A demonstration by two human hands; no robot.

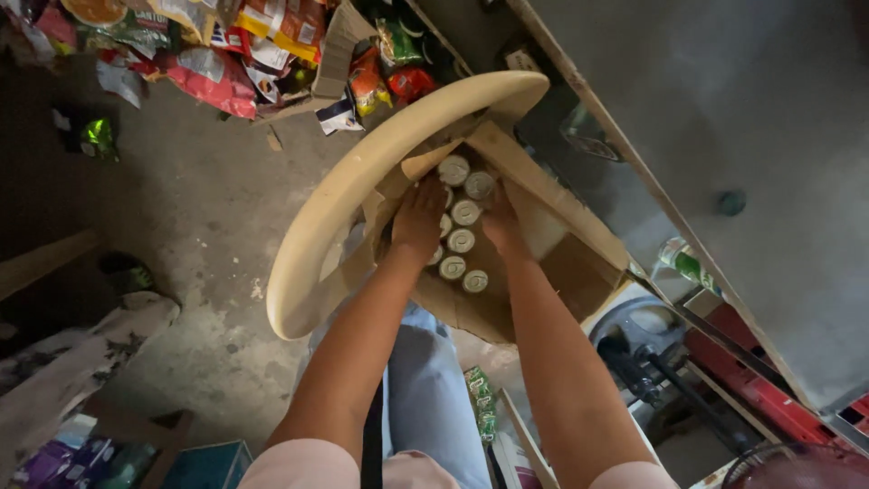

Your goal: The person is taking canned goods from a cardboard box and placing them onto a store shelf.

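Note:
An open cardboard box (579,272) rests below me, partly under the curved back of a cream plastic chair (344,199). Several small cans with pale round lids (463,240) stand in rows inside it. My left hand (418,217) reaches into the box, fingers down over the cans on the left side. My right hand (500,222) is in the box too, fingers curled around a can near the top of the row. Whether either hand has lifted a can is hidden.
A pile of colourful snack packets (217,54) lies on the concrete floor at the upper left. A grey slab or counter (751,136) fills the right. Green packets (480,398) and a dark fan (634,353) lie lower right. Boxes sit lower left.

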